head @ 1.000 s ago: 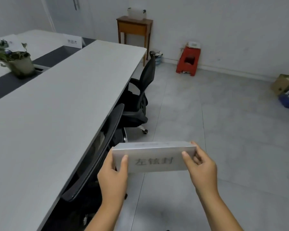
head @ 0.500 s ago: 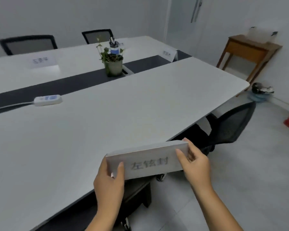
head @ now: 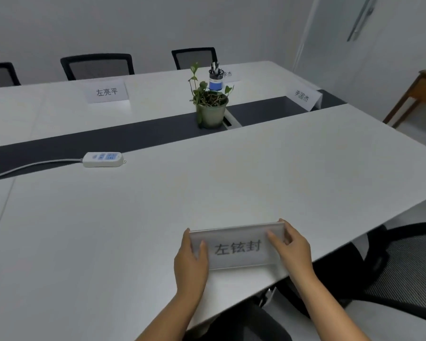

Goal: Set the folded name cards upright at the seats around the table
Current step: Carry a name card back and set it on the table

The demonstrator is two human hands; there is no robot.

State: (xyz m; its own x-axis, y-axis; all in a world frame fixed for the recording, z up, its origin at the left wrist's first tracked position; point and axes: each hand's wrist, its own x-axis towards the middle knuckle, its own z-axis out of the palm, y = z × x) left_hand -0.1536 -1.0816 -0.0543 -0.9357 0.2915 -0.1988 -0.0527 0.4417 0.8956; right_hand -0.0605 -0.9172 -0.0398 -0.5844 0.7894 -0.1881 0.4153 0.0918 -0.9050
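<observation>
**Card reaches its seat**

The card (head: pixel 236 247), carried over the floor a second ago, now stands on the table (head: pixel 133 230) near its edge above a chair (head: pixel 403 264). Left hand (head: pixel 191 259) and right hand (head: pixel 293 249) pinch its ends; release likely remains.

Bare table (head: pixel 231 173) ahead; potted plant (head: pixel 210 108) and power strip (head: pixel 103 159) well beyond, mid-table.
</observation>
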